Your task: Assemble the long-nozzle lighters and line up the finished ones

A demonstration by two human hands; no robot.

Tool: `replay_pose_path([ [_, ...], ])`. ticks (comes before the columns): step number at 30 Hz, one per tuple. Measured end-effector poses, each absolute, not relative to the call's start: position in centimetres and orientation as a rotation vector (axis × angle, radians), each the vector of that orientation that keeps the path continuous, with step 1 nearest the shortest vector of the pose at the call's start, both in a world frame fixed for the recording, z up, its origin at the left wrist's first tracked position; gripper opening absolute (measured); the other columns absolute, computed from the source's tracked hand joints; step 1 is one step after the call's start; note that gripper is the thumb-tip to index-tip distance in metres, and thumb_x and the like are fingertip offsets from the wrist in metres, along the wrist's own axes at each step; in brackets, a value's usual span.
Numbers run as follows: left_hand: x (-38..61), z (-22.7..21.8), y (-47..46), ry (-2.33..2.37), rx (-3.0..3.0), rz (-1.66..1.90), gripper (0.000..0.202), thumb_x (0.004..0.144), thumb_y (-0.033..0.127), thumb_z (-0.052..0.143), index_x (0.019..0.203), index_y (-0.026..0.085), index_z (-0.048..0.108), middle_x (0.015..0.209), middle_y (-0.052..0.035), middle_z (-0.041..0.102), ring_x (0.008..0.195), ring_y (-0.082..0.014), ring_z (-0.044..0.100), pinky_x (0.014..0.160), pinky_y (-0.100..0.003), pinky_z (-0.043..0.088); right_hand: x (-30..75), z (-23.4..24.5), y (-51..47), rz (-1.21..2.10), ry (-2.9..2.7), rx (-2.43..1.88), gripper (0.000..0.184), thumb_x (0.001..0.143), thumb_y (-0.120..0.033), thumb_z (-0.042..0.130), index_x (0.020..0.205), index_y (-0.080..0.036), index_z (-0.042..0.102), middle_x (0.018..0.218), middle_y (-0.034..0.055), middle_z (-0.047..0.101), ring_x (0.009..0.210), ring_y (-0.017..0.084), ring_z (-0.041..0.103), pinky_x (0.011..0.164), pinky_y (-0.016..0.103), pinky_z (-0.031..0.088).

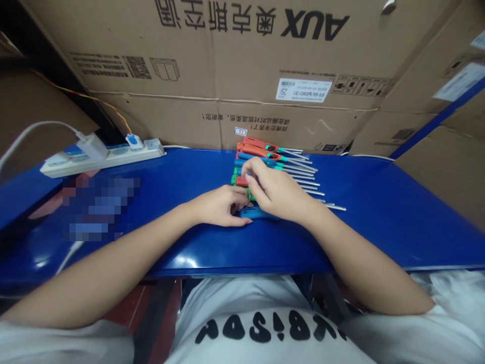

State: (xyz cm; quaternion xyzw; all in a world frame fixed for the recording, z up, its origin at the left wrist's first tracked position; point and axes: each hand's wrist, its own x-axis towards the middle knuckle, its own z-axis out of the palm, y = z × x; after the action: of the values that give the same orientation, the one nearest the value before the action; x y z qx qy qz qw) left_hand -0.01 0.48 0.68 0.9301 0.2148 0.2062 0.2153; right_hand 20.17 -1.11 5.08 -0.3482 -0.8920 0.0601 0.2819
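Observation:
Low on the table lies a blue long-nosed lighter, nearest to me. My left hand has its thumb and fingers closed on the handle end of this lighter. Above it, my right hand is bent down in a pinch on a thin, dark, pin-like piece whose lower end meets the blue handle. Exactly what this piece is cannot be made out. Beyond my hands, several more lighters with red, orange, blue and green handles, such as an orange lighter, lie in a row, metal tubes pointing right. My right hand covers part of them.
A large cardboard box stands along the back of the blue table. At left are a white power strip with plugs and cables, and a blurred-out object. A small numbered label is stuck low on the box.

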Motion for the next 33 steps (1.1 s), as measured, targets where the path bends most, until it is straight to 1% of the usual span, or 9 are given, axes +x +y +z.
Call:
replay_pose_path([
  [3,-0.1,0.4,0.6,0.626,2.557,0.559,0.024,0.086,0.035,0.074,0.076,0.016,0.064,0.065,0.0008,0.062,0.059,-0.0121,0.055,0.058,-0.025,0.042,20.2,4.8,-1.1,0.366,-2.284,-0.785,0.019,0.098,-0.026,0.054,0.113,-0.018,0.049,0.094,0.0044,0.067,0.073,0.015,0.061,0.065,0.027,0.046],
  [7,-0.2,0.0,0.6,0.679,2.528,0.546,0.026,0.084,0.035,0.076,0.074,0.016,0.063,0.060,0.0020,0.060,0.055,-0.0111,0.053,0.054,-0.024,0.038,20.1,4.7,-0.9,0.224,-2.225,-0.693,0.016,0.095,-0.031,0.066,0.101,-0.019,0.059,0.087,0.0027,0.068,0.072,0.015,0.062,0.067,0.027,0.049],
  [12,-0.3,-0.2,0.8,0.676,2.526,0.547,0.031,0.084,0.037,0.077,0.068,0.016,0.061,0.060,0.0007,0.062,0.054,-0.0110,0.055,0.053,-0.024,0.039,20.2,4.7,-0.8,0.002,-2.289,-0.573,0.022,0.102,-0.028,0.056,0.116,-0.018,0.069,0.113,0.0095,0.077,0.108,0.023,0.070,0.097,0.037,0.054],
  [16,-0.3,-0.1,0.8,0.632,2.538,0.565,0.030,0.085,0.034,0.076,0.066,0.015,0.061,0.060,-0.0003,0.063,0.055,-0.0118,0.055,0.054,-0.024,0.040,20.2,4.5,-1.0,0.089,-2.302,-0.495,0.038,0.102,-0.015,0.042,0.135,-0.016,0.063,0.130,0.0103,0.073,0.121,0.019,0.068,0.105,0.035,0.054],
  [20,-0.2,0.0,0.7,0.656,2.534,0.551,0.025,0.086,0.035,0.074,0.075,0.014,0.066,0.064,-0.0010,0.064,0.057,-0.0129,0.057,0.055,-0.025,0.040,19.9,4.0,-1.1,-0.058,-2.255,-0.572,0.031,0.103,-0.031,0.052,0.123,-0.015,0.070,0.117,0.0110,0.078,0.106,0.022,0.074,0.097,0.036,0.058],
  [22,-0.2,0.0,0.7,0.654,2.529,0.539,0.025,0.087,0.036,0.073,0.077,0.014,0.067,0.062,0.0000,0.062,0.056,-0.0126,0.056,0.054,-0.025,0.040,19.7,3.8,-1.1,-0.079,-2.212,-0.561,0.028,0.103,-0.032,0.056,0.117,-0.014,0.072,0.110,0.0100,0.080,0.101,0.020,0.076,0.095,0.032,0.058],
  [26,-0.2,0.0,0.7,0.596,2.533,0.594,0.022,0.085,0.034,0.074,0.077,0.014,0.067,0.066,-0.0013,0.065,0.060,-0.0136,0.058,0.057,-0.026,0.042,19.6,3.7,-1.1,-0.005,-2.228,-0.544,0.038,0.105,-0.018,0.042,0.135,-0.007,0.062,0.126,0.0147,0.074,0.115,0.018,0.072,0.101,0.031,0.055],
  [31,-0.2,-0.1,0.7,0.617,2.533,0.576,0.023,0.086,0.034,0.075,0.077,0.015,0.066,0.062,0.0015,0.061,0.056,-0.0121,0.055,0.055,-0.025,0.040,19.7,3.6,-0.9,-0.073,-2.257,-0.679,0.041,0.103,-0.038,0.054,0.131,-0.010,0.067,0.107,0.0116,0.080,0.100,0.023,0.075,0.094,0.038,0.058],
  [33,-0.2,-0.1,0.7,0.608,2.541,0.588,0.023,0.085,0.033,0.076,0.075,0.015,0.065,0.062,0.0012,0.061,0.057,-0.0122,0.055,0.056,-0.025,0.041,19.7,3.5,-0.9,0.008,-2.230,-0.653,0.038,0.105,-0.033,0.051,0.134,-0.012,0.065,0.111,0.0100,0.079,0.103,0.020,0.075,0.096,0.035,0.058],
])
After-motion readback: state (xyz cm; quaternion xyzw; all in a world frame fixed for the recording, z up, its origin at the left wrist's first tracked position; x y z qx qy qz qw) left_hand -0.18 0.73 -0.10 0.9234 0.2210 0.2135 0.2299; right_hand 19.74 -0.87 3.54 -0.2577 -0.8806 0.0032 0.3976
